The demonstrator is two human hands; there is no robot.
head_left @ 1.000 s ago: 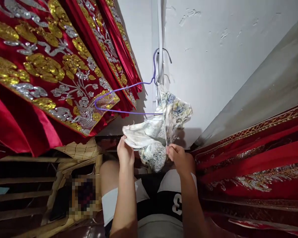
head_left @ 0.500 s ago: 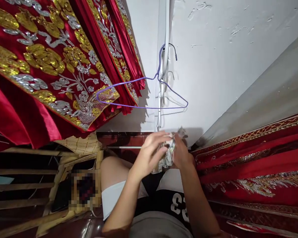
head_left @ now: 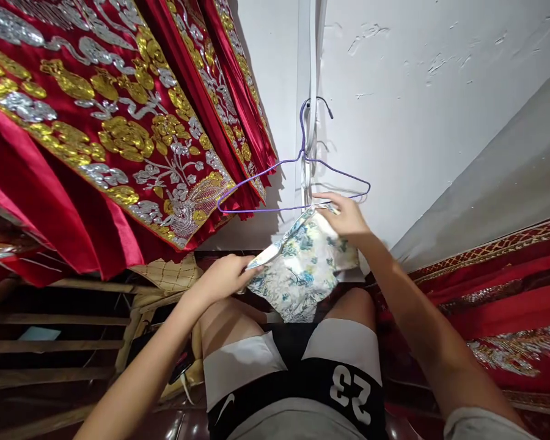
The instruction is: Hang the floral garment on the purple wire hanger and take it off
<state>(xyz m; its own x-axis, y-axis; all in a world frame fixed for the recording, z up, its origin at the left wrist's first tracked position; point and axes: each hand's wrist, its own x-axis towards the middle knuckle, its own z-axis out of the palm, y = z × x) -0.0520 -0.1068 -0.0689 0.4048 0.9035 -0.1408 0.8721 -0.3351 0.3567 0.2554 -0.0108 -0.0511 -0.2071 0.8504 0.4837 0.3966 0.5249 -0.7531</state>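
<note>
A small white cloth with a blue and green flower print [head_left: 302,269] is stretched between my two hands above my knees. My left hand [head_left: 227,276] pinches its lower left edge. My right hand [head_left: 341,217] grips its upper right corner, raised close under the bottom bar of a purple wire hanger [head_left: 297,177]. The hanger hangs empty from a hook on the white wall [head_left: 417,122].
Red satin garments with gold and silver embroidery [head_left: 101,134] hang at the left, and more red embroidered cloth [head_left: 495,293] lies at the right. A woven basket [head_left: 165,275] and wooden slats [head_left: 50,348] sit at the lower left. My black shorts [head_left: 302,379] fill the bottom.
The cloth came off the hanger, was bunched between both hands, and is now spread out again. My right hand has risen toward the hanger's bar. The view shifted slightly.
</note>
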